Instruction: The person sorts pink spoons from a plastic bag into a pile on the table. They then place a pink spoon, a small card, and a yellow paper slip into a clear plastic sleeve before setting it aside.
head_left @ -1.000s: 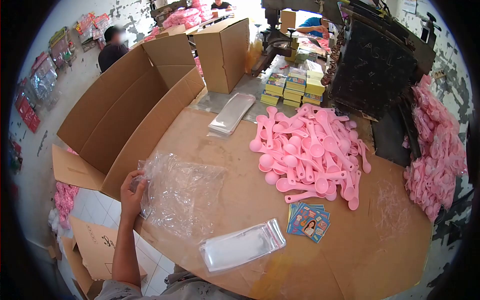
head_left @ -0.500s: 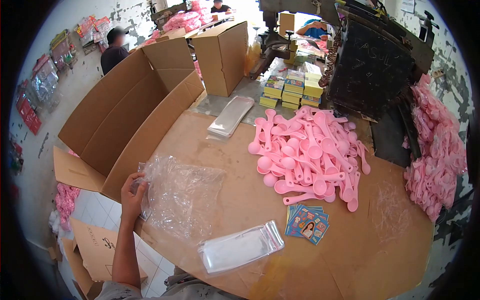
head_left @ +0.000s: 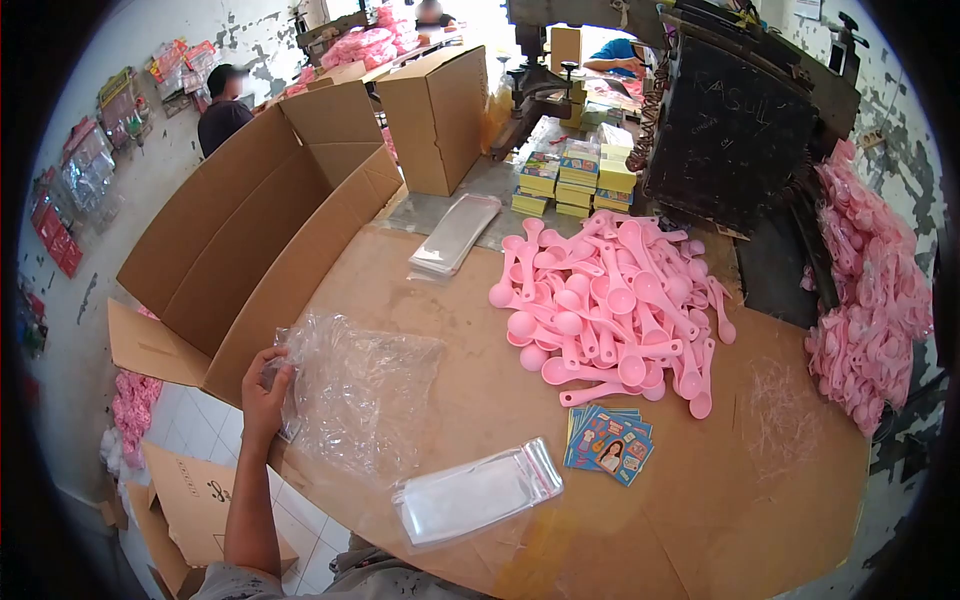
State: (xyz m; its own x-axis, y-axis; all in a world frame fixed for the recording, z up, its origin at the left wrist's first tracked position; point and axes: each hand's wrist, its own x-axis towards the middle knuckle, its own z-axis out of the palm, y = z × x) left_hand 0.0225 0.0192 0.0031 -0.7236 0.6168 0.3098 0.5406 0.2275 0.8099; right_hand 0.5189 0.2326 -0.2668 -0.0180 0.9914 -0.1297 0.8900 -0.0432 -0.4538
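My left hand (head_left: 264,392) grips the left edge of a large crumpled clear plastic bag (head_left: 365,392) that lies on the cardboard-covered table (head_left: 760,500). My right hand is out of view. A stack of small clear zip bags (head_left: 475,495) lies near the front edge. To its right sits a fan of printed colourful cards (head_left: 608,443). Behind them is a big heap of pink plastic spoons (head_left: 610,305).
A large open cardboard box (head_left: 250,225) stands at the left, a closed box (head_left: 437,115) behind it. Another stack of clear bags (head_left: 455,232), yellow booklets (head_left: 575,175), a dark machine (head_left: 735,125) and packed pink spoons (head_left: 870,300) ring the table. Other people are at the back.
Nothing on the table has moved; only the view has drifted slightly. My left hand keeps its hold on the bag's edge.
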